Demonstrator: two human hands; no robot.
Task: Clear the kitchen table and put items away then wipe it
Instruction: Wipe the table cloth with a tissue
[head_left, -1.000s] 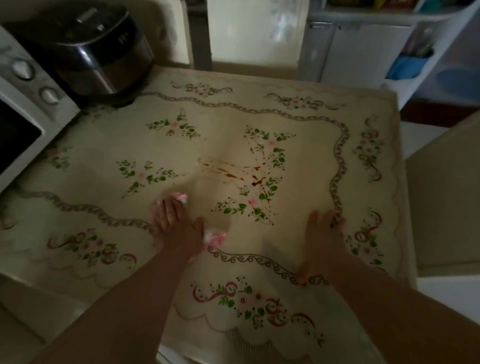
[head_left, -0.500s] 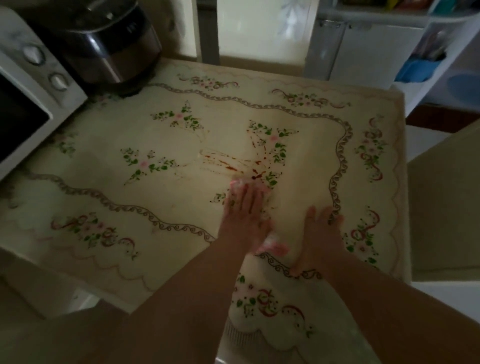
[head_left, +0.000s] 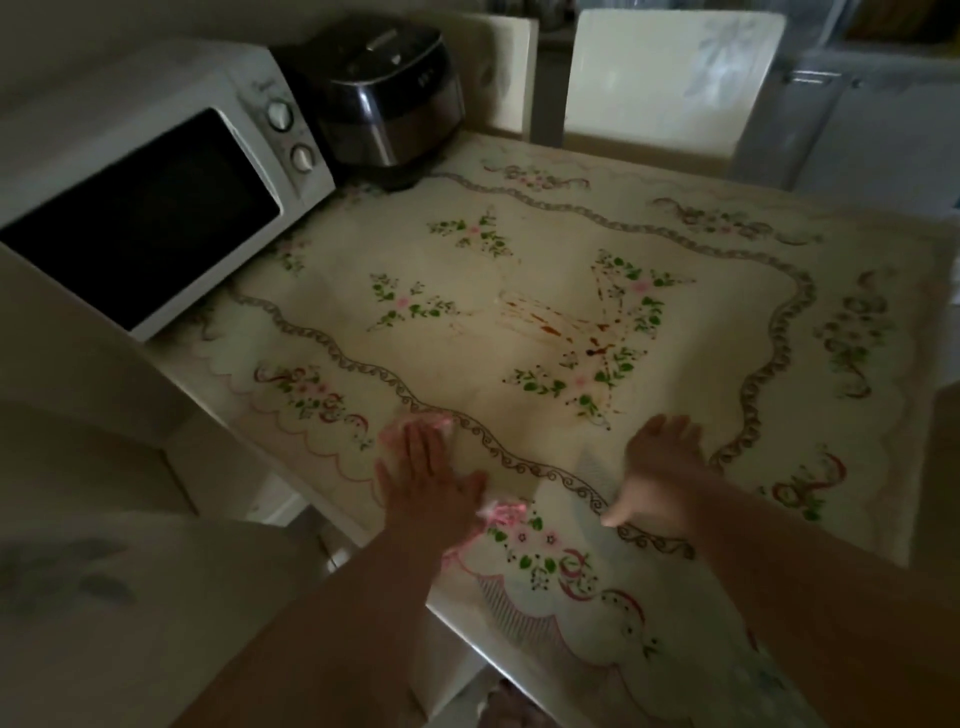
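Observation:
The kitchen table (head_left: 519, 332) carries a cream cloth with printed flowers and a scroll border. Reddish-brown smears (head_left: 561, 327) streak its middle. My left hand (head_left: 426, 478) lies flat near the front left edge, pressing a pink and white wiping cloth (head_left: 501, 512) onto the table; the cloth pokes out beyond my fingertips and beside my thumb. My right hand (head_left: 660, 467) rests flat on the tablecloth to the right, fingers spread, holding nothing. The smears lie beyond both hands.
A white microwave (head_left: 156, 192) stands at the table's left end, a dark rice cooker (head_left: 389, 88) behind it. Two pale chair backs (head_left: 670, 73) stand at the far edge, grey cabinets to the right. Another pale surface (head_left: 130, 597) sits at lower left.
My left hand has swept the cloth from just below the smears back to the left, toward the front left edge. My right hand has stayed planted. The view has shifted left.

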